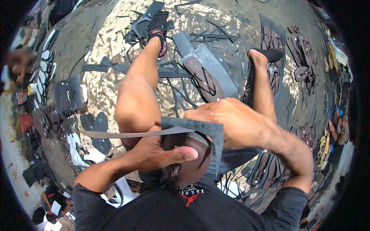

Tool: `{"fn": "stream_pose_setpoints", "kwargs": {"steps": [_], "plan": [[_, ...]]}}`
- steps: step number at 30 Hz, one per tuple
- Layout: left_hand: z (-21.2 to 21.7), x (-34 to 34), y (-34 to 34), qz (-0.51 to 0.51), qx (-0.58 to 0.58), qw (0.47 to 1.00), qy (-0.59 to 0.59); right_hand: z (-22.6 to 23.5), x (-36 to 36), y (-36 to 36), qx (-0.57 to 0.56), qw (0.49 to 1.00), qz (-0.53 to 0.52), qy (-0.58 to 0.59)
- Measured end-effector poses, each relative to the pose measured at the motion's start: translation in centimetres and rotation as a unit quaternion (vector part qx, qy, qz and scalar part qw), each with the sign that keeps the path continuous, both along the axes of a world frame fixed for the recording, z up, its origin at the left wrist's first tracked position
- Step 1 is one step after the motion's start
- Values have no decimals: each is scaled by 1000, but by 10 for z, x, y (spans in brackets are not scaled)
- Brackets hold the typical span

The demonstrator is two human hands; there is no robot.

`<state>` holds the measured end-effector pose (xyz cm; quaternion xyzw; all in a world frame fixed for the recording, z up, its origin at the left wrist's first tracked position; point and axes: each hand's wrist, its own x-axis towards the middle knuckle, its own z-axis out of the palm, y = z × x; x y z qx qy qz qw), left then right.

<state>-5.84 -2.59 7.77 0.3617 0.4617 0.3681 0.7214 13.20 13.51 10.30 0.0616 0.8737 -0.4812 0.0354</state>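
Note:
My left hand [154, 152] grips a brown flip-flop [194, 169] close to my chest, its thumb lying across the sole. A dark rubber sheet [217, 138] with straight outer edges frames the flip-flop's far and right sides. Across my left fingers runs a long, thin grey-brown strip [115, 134], narrowing toward the flip-flop; whether it is rubber or a blade I cannot tell. My right hand [227, 119] is closed at the sheet's far right edge, slightly blurred. What its curled fingers hold is hidden.
Beyond my hands, another brown flip-flop [204, 79] lies on a grey slab [223, 63]. Dark rubber offcuts [179, 71] litter the ground between my legs. Sandals [304, 57] lie in groups at the right, with black soles [101, 123] at the left. People [56, 200] sit at the lower left.

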Motion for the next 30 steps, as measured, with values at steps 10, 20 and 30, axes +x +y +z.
{"fn": "stream_pose_setpoints", "kwargs": {"steps": [10,20,30], "plan": [[-27,-9,-3,7,-15,966,-257,-42,95,16,118,949,-283,74],[-55,59,41,458,90,872,-151,-92,40,-95,-58,855,-494,146],[-89,32,-17,395,-104,889,-208,-115,54,-117,44,904,-424,-36]]}}
